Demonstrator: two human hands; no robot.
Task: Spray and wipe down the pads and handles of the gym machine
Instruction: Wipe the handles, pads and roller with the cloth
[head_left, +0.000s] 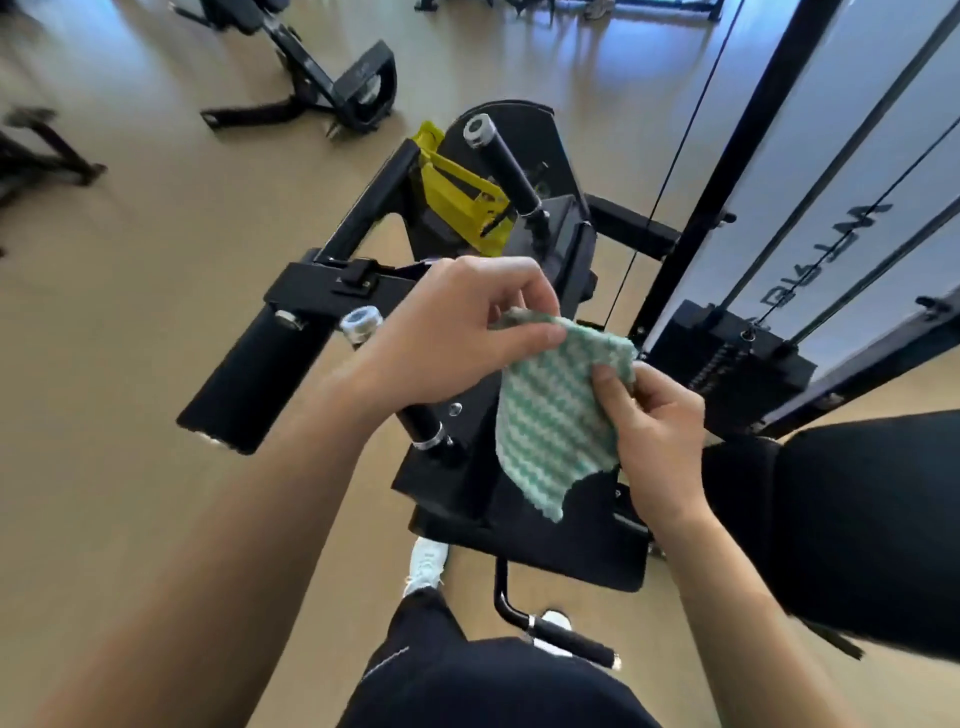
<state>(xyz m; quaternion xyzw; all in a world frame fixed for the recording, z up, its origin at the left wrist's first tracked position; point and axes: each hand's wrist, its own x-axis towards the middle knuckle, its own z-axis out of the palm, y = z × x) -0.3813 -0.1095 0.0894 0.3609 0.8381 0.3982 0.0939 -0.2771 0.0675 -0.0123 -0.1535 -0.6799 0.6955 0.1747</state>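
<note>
One green-and-white cloth (556, 415), held mid-frame above the black gym machine (571, 244): left hand (447, 332) pinches its 11 o'clock corner, right hand (660, 431) pinches its 3 o'clock edge. Foam handle (501, 163) at 12 o'clock of the cloth; black pad (252, 382) at 9 o'clock.

Bright, soft daylight fills the view. The floor (156, 270) beyond the left hand (441, 332) carries bluish glare streaks, strongest farthest from it. Benches (322, 78) up-left of that hand are smeared with blur. That hand, the right hand (660, 431) and the cloth (550, 415) look fairly sharp. Posts (727, 171) right of the right hand lean and splay from wide-angle distortion.
</note>
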